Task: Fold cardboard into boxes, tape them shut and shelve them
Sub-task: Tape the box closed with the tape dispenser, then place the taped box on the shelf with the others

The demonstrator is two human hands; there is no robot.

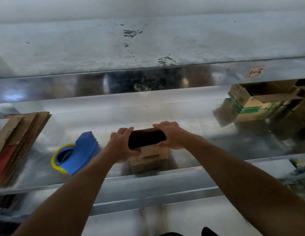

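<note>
A small brown cardboard box [151, 155] stands on the shiny metal shelf [191, 133], its top open and dark inside, a barcode label on its near side. My left hand [122, 147] grips the box's left end, thumb hooked over the near rim. My right hand [172, 136] grips the right end, fingers curled over the far rim. A blue tape dispenser [78, 152] with a yellow-rimmed roll lies on the shelf just left of my left hand.
Flattened cardboard sheets [13, 142], one partly red, are stacked at the shelf's left end. Open cartons with green print [261, 99] stand at the back right. An upper metal shelf [148, 48] with a red "1-3" label [255, 71] overhangs the work area.
</note>
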